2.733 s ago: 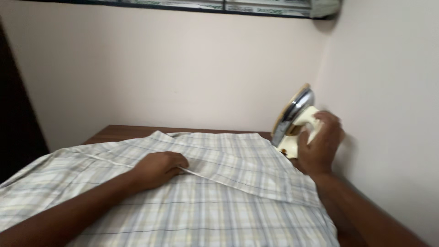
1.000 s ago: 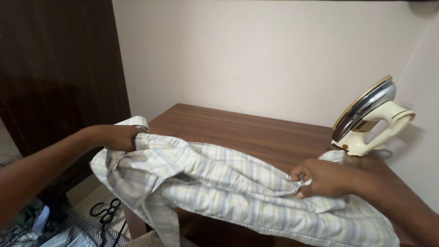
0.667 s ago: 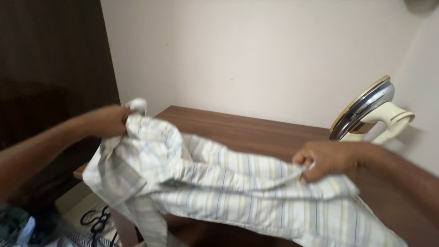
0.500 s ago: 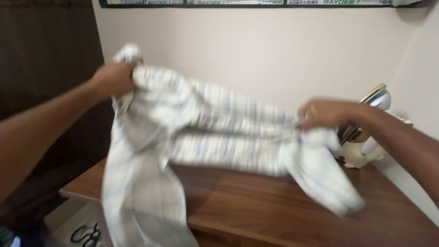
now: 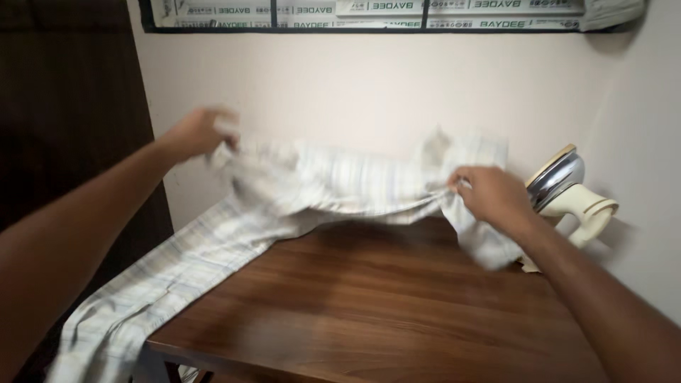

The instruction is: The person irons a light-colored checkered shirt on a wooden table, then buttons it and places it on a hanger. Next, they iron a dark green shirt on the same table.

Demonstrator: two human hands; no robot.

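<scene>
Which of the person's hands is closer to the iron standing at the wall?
Right. The right hand grips the shirt just beside the iron; the left hand holds the shirt's far end, across the table.

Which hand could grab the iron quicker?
Probably the right hand: it holds the shirt just beside the upright iron. The left hand grips the shirt's far end.

Both arms stretched forward, hands raised and closed.
The left hand (image 5: 195, 133) is clenched high and blurred, above the wooden table (image 5: 397, 298); the right hand (image 5: 489, 195) is fisted lower, over the table's far right side, forearm angled inward.
</scene>
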